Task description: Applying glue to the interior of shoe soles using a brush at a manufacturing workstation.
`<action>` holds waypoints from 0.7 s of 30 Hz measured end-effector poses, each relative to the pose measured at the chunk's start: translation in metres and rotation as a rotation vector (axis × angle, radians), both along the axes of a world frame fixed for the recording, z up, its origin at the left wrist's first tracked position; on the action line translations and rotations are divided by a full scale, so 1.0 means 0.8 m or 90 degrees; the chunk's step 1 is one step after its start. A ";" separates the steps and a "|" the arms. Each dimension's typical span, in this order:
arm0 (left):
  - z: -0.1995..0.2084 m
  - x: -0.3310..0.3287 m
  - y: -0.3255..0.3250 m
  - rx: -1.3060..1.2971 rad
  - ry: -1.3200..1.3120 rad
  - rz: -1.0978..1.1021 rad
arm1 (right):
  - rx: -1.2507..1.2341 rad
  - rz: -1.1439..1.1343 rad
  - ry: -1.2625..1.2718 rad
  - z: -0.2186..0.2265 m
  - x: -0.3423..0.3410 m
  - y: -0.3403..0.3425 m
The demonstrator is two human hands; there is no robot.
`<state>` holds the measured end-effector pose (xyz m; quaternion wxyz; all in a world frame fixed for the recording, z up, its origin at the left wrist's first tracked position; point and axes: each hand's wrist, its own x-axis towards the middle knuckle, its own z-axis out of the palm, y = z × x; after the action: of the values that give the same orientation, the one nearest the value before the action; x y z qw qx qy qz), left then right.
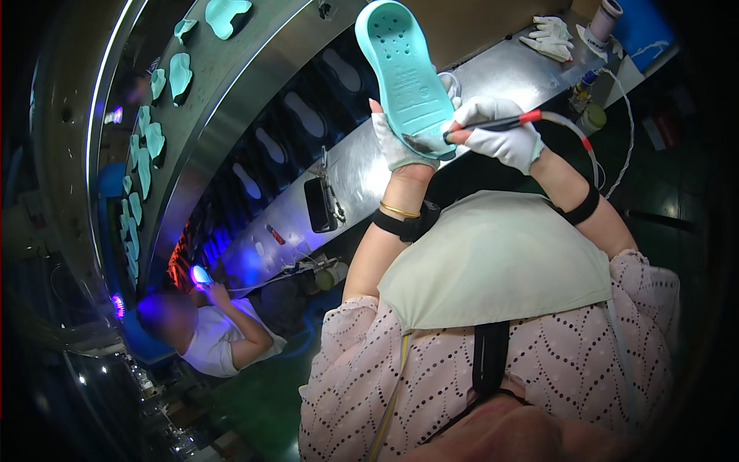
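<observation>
Taking the middle of the view as the clock's centre, a curved conveyor point(206, 86) carried scattered turquoise pieces point(180, 71) around 10 o'clock. At 11 o'clock, pale grey soles point(305, 115) sat in a dark row beside it. A shiny metal bench point(356, 154) stretched from 1 o'clock down towards 9; on it, at 10 o'clock, lay a black phone-like slab point(319, 205), with a small red tool point(275, 235) at 9. Near 8 o'clock a co-worker point(223, 339) held a brightly glowing object point(201, 276). Spare white gloves point(550, 38) lay between 1 and 2 o'clock, near a cone-like spool point(606, 19).

At 2 o'clock stood a small pale jar point(591, 121); what it held could not be told.

At 12 o'clock, a turquoise sole point(400, 73) was raised above the bench, holed toe end upward. The left hand point(398, 150), gloved with bare fingertips, curled around its heel end, thumb along the edge. The right hand point(502, 137), at 2 o'clock and similarly gloved, pinched a cabled pen-like tool point(496, 123), its dark tip at the heel and partly blocking it.
</observation>
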<state>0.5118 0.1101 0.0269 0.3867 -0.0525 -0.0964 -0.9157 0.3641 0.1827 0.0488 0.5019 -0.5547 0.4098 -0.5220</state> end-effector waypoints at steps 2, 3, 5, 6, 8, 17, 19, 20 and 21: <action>0.004 -0.001 0.001 -0.012 -0.055 0.035 | 0.016 -0.080 0.009 0.007 -0.004 -0.003; 0.007 -0.001 0.001 -0.025 -0.108 0.071 | -0.065 -0.071 -0.080 0.002 -0.004 -0.006; 0.019 0.003 0.003 -0.060 -0.122 0.072 | -0.136 -0.074 0.017 0.002 0.005 -0.005; 0.016 0.007 -0.001 -0.060 -0.122 0.073 | -0.206 -0.076 0.115 0.003 0.009 -0.003; 0.010 0.011 -0.011 -0.062 -0.165 0.072 | -0.126 -0.022 0.091 0.004 0.008 0.000; 0.022 0.023 -0.034 -0.085 -0.211 0.037 | -0.006 -0.043 0.022 0.009 0.020 0.008; 0.025 0.028 -0.037 -0.071 -0.184 0.003 | 0.146 -0.047 0.043 0.014 0.017 0.012; 0.023 0.031 -0.038 -0.070 -0.185 0.004 | 0.213 -0.051 0.017 0.020 0.017 0.014; 0.020 0.035 -0.040 -0.091 -0.212 -0.012 | 0.160 -0.048 -0.026 0.024 0.016 0.012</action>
<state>0.5396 0.0779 0.0431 0.3519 0.0717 -0.2235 -0.9061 0.3766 0.1922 0.0676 0.5557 -0.4610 0.4822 -0.4961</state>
